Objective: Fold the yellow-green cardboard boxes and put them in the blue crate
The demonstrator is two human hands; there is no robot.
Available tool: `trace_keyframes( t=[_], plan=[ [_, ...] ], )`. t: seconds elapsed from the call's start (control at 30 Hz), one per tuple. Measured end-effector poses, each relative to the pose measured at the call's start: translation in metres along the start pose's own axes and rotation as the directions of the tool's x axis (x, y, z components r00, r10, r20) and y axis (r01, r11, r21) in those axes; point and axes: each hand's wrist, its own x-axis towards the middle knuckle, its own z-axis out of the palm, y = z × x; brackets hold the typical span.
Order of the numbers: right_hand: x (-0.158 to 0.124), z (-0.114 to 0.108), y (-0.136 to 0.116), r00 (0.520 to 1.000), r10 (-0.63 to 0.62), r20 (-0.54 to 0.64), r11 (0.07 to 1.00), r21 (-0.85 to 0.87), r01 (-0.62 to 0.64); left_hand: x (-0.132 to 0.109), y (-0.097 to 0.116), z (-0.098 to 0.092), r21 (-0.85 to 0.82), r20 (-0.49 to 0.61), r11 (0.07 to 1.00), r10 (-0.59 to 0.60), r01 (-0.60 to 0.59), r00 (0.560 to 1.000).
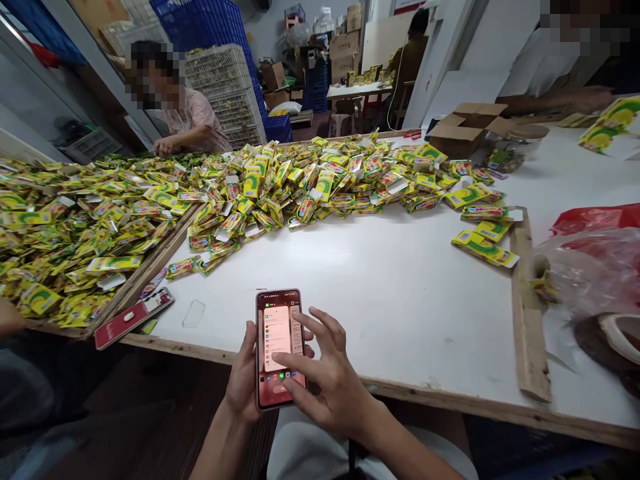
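A smartphone (277, 340) is held upright at the table's front edge, its lit screen facing me with a pinkish app list. My left hand (243, 377) wraps round it from the left and beneath, fingertips showing at its right side. Over the screen, my right hand (327, 373) has its fingers spread, the index fingertip at the lower part of the display. Whether that fingertip touches the glass I cannot tell. Beyond the phone, a long heap of small yellow-green boxes (325, 183) lies across the white table (370, 287).
A second phone in a red case (133, 319) lies at the left by a wooden strip (145, 270). More yellow packets (75, 233) fill the left side. At right are another wooden strip (530, 333), an open carton (465, 127) and clear plastic bags (590, 273). Other people sit around the table.
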Motion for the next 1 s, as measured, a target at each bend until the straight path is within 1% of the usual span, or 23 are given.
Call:
trace_keyframes(
  t=[0.1,0.23,0.4,0.53,0.63,0.7,0.87,1.0],
  plan=[
    [0.001,-0.001,0.001,1.000,0.012,-0.023,1.000,-0.019,-0.013,0.001,0.001,0.000,0.009,0.030,1.000,-0.001,0.001,1.000],
    [0.001,-0.004,0.000,0.999,0.035,-0.009,0.999,-0.020,-0.036,0.001,0.001,0.000,0.007,0.028,1.000,0.002,-0.002,1.000],
    [-0.001,-0.013,0.001,0.997,0.049,-0.066,0.999,-0.016,-0.050,0.001,0.002,-0.001,0.000,0.071,1.000,-0.009,0.009,0.997],
    [-0.004,-0.016,0.003,0.998,0.050,-0.031,0.999,0.012,-0.050,0.001,0.003,-0.001,-0.008,0.102,1.000,-0.023,0.024,0.994],
    [-0.007,-0.015,0.003,1.000,0.018,0.006,0.999,0.043,-0.018,0.001,0.003,0.000,-0.008,0.101,0.999,-0.045,0.046,0.994],
    [-0.008,-0.013,0.004,1.000,0.023,0.020,0.999,0.046,-0.024,0.001,0.003,0.000,-0.008,0.095,0.999,-0.049,0.050,0.994],
    [-0.001,-0.011,0.009,0.996,0.094,-0.008,0.995,-0.013,-0.094,0.002,0.003,0.001,-0.007,0.101,0.999,-0.042,0.042,0.994],
    [0.004,-0.013,0.010,0.994,0.105,-0.024,0.994,-0.009,-0.105,0.003,0.003,0.002,-0.006,0.107,0.999,-0.051,0.052,0.993]
  ],
)
